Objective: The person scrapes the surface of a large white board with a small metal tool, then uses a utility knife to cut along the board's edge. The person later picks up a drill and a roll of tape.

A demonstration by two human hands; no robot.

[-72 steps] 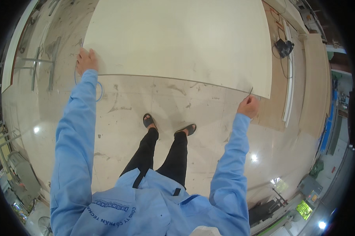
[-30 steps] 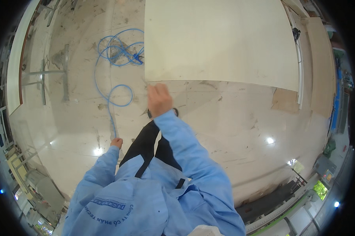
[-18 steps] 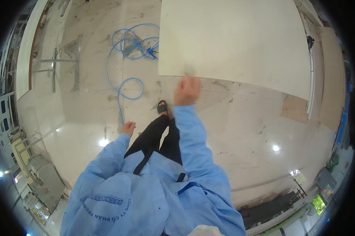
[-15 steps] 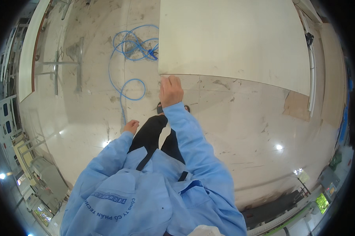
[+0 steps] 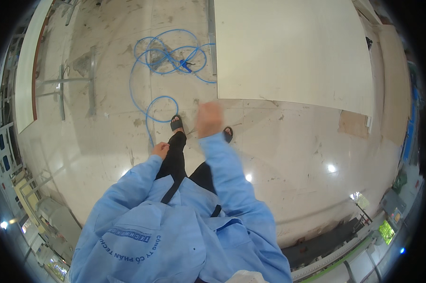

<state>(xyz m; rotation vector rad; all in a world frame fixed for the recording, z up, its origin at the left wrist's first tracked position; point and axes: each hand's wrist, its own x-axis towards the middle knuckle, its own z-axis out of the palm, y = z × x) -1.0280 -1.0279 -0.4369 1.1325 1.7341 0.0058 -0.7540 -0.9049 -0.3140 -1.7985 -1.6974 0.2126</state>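
Observation:
My right hand [image 5: 209,118] is held out ahead of me, just off the near left corner of a large cream panel [image 5: 293,52]. Motion smears its fingers, so what they do is unclear. Close by my left thigh hangs my left hand [image 5: 161,150], its fingers curled in, with nothing visible in them. On the floor ahead to the left lies a loosely looped blue hose [image 5: 163,97]. A small blue air gun [image 5: 186,65] with a dark lever lies among its loops.
A second pale panel [image 5: 29,85] with a brown edge stands at the far left, beside a metal frame [image 5: 62,92]. Brown cardboard [image 5: 353,123] shows below the large panel's right end. My sandalled feet [image 5: 176,123] are on the scuffed, tiled floor.
The large panel sits further right in view, uncovering more hose and a metal bar. My right hand has drawn slightly nearer me, away from the panel corner. My left foot has come into view ahead.

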